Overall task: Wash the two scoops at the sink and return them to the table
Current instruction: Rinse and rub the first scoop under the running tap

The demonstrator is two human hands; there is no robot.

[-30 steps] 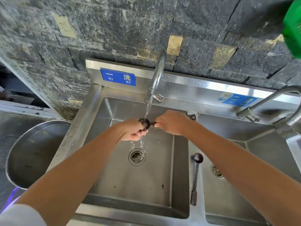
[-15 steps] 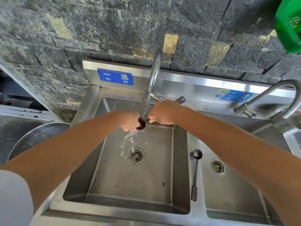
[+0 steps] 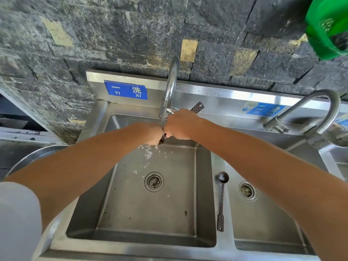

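1. Water from the curved faucet (image 3: 172, 85) runs down onto my two hands, which meet under its spout at the far side of the left basin (image 3: 150, 210).
2. My right hand (image 3: 179, 124) is closed around the handle of a dark scoop (image 3: 197, 107); the perforated handle end sticks out past my knuckles toward the far right, and the bowl end shows dark between my hands.
3. My left hand (image 3: 153, 134) touches the bowl end from the left; its fingers are hidden behind the hand, so I cannot tell whether they are curled around the bowl or only rubbing it.
4. Droplets splash below my hands, above the round drain (image 3: 154, 181).
5. A second scoop (image 3: 221, 199) lies on the steel divider between the left basin and the right basin (image 3: 267, 228), bowl at the far end, perforated handle end near me, well apart from my hands.
6. A second faucet (image 3: 308, 113) arches at the far right.
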